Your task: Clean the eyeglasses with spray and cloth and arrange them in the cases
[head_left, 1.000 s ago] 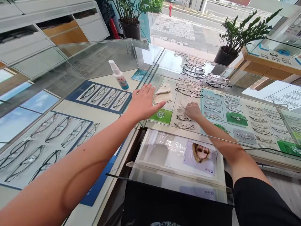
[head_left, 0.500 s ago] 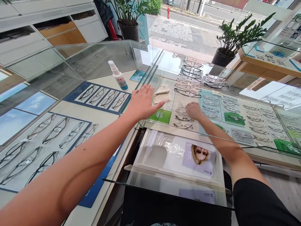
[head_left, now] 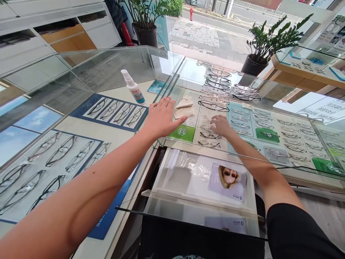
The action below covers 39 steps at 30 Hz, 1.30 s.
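Note:
My left hand lies flat with its fingers stretched out, at the corner of the glass counter, holding nothing. Right beside its fingertips is a folded beige cloth, and a green card lies below the thumb. My right hand is over a column of eyeglasses, its fingers loosely bent and a little apart. A thin-rimmed pair of eyeglasses sits at its fingertips; whether they touch is hard to see. Dark-framed eyeglasses lie just below this hand.
A white spray bottle stands left of my left hand. Blue trays with eyeglasses fill the left counter. Stacked frames lie further back. An open drawer with a glass front is below. A potted plant stands beyond.
The fingers of my right hand have loosened from a closed curl and moved slightly left. My left hand stays in place; the view has shifted a little.

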Motion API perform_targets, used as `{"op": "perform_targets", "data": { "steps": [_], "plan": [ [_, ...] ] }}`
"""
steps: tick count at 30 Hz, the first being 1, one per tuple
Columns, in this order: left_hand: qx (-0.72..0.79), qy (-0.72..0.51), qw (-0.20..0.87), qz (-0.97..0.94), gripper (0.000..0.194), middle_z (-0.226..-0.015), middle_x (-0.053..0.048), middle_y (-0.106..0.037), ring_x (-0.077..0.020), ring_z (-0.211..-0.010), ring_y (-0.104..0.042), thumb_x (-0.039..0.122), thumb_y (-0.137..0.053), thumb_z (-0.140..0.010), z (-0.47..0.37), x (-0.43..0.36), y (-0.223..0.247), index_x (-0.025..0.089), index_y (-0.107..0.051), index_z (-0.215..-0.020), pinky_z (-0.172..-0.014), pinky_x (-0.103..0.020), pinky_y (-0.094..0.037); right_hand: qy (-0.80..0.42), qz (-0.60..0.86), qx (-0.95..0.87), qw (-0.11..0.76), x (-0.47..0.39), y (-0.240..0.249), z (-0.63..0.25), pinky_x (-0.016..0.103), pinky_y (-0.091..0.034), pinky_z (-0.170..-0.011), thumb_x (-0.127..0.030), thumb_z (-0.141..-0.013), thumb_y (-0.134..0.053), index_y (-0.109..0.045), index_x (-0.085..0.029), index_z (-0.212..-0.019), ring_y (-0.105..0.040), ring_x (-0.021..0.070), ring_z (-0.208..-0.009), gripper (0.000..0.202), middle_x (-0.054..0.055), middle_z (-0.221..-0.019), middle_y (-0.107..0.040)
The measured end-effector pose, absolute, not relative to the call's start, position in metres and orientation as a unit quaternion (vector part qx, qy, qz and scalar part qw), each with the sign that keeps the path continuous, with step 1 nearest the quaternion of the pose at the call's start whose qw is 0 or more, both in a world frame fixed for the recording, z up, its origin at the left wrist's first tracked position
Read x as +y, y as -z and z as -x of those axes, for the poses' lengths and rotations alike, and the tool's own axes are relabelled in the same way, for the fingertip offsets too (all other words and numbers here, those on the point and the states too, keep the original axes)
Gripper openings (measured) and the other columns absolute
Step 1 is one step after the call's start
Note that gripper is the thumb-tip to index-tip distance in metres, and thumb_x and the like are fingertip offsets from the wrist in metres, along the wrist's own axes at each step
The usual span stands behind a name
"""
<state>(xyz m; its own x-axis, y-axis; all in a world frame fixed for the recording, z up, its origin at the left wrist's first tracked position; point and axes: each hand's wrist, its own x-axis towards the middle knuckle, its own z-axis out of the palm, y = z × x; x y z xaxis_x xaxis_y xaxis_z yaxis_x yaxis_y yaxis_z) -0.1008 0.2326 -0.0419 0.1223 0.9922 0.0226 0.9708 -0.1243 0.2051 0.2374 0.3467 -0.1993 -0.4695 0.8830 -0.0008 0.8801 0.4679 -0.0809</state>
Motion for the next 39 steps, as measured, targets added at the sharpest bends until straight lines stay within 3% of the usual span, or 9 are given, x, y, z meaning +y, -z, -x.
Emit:
{"op": "perform_targets", "data": {
  "steps": [4,10,17,24,30,39],
  "plan": [
    [0.659,-0.069,0.069,-0.746,0.096,-0.192,-0.013,-0.023,-0.0386,-0.178,-0.019,0.082,-0.028,-0.110,0.100,0.232,0.040,0.023,-0.022,-0.185,-0.142,-0.055,-0.018,-0.051,0.498,-0.865,0.013,0.335,0.197,-0.234,0.056,-0.035,-0.129,-0.032,-0.105,-0.059,-0.088,-0.022,-0.106,-0.055,0.0369,-0.146,0.031,0.013,-0.155,-0.072],
    [0.661,-0.060,0.062,-0.745,0.096,-0.193,-0.013,-0.021,-0.0384,-0.179,-0.019,0.082,-0.024,-0.110,0.099,0.233,0.040,0.022,-0.023,-0.184,-0.142,-0.055,-0.019,-0.044,0.526,-0.849,0.006,0.333,0.194,-0.233,0.054,-0.035,-0.127,-0.024,-0.106,-0.055,-0.088,-0.020,-0.101,-0.054,0.0374,-0.145,0.034,0.016,-0.152,-0.073],
    [0.658,-0.083,0.073,-0.745,0.097,-0.193,-0.012,-0.022,-0.0389,-0.179,-0.018,0.083,-0.028,-0.108,0.100,0.234,0.042,0.024,-0.021,-0.185,-0.142,-0.056,-0.016,-0.038,0.531,-0.846,0.010,0.321,0.183,-0.236,0.054,-0.034,-0.123,-0.031,-0.108,-0.056,-0.086,-0.019,-0.120,-0.053,0.0385,-0.140,0.035,0.018,-0.150,-0.071],
    [0.660,-0.067,0.070,-0.745,0.098,-0.192,-0.014,-0.023,-0.0397,-0.178,-0.020,0.083,-0.026,-0.109,0.099,0.233,0.039,0.019,-0.026,-0.184,-0.142,-0.055,-0.019,-0.064,0.504,-0.860,-0.038,0.295,0.178,-0.240,0.050,-0.037,-0.113,-0.038,-0.107,-0.064,-0.089,-0.022,-0.115,-0.056,0.0363,-0.127,0.031,0.016,-0.128,-0.073],
    [0.656,-0.071,0.065,-0.749,0.099,-0.192,-0.016,-0.023,-0.0412,-0.178,-0.019,0.082,-0.026,-0.108,0.100,0.236,0.040,0.018,-0.027,-0.184,-0.141,-0.057,-0.020,-0.057,0.515,-0.854,-0.041,0.285,0.182,-0.230,0.049,-0.039,-0.107,-0.028,-0.110,-0.055,-0.090,-0.019,-0.113,-0.058,0.0346,-0.121,0.036,0.017,-0.124,-0.075],
    [0.654,-0.080,0.063,-0.750,0.099,-0.191,-0.015,-0.026,-0.0389,-0.178,-0.021,0.083,-0.028,-0.107,0.100,0.238,0.042,0.020,-0.027,-0.184,-0.141,-0.057,-0.021,-0.050,0.536,-0.841,-0.052,0.282,0.176,-0.220,0.049,-0.040,-0.108,-0.029,-0.110,-0.057,-0.090,-0.020,-0.113,-0.059,0.0355,-0.126,0.034,0.018,-0.126,-0.076]
  ]
}}
